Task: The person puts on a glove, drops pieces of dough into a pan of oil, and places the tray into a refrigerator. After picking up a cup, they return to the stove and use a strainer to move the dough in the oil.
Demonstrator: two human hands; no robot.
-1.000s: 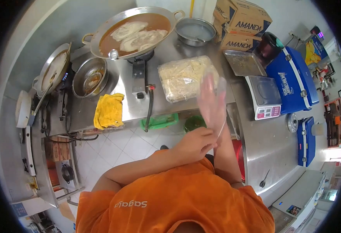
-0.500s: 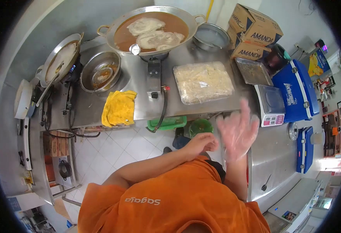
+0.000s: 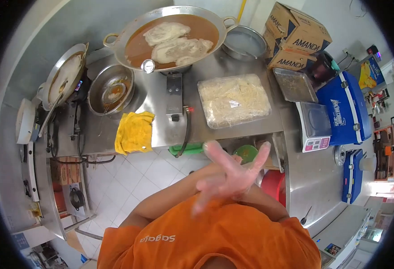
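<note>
Standing in front of a long steel counter (image 3: 250, 130), a person in an orange shirt (image 3: 206, 237) holds both hands close to the chest. The biggest thing is the wide pan (image 3: 174, 33) of brown oil at 12 o'clock, with three pale pieces of food floating in it. At 1 o'clock from the hands lies one clear bag of noodles (image 3: 233, 99), well apart from them. Two brown boxes (image 3: 295, 38) sit stacked at 1 o'clock, farther back. One blue cooler (image 3: 345, 107) and one white scale (image 3: 314, 125) sit at 2 o'clock. One yellow cloth (image 3: 135, 132) lies at 10 o'clock.

The right hand (image 3: 227, 177) wears a thin clear glove (image 3: 215, 184). Its fingers (image 3: 262, 154) are spread wide and grip nothing. The left hand (image 3: 244, 188) is mostly hidden behind the gloved one, touching it near the wrist; I cannot tell if it pinches the glove.

Half a second ago the gloved hand was up at 2 o'clock, near the scale, and the left hand was a bare fist beside it. Now the gloved hand has swung down and left, over the left hand.
</note>
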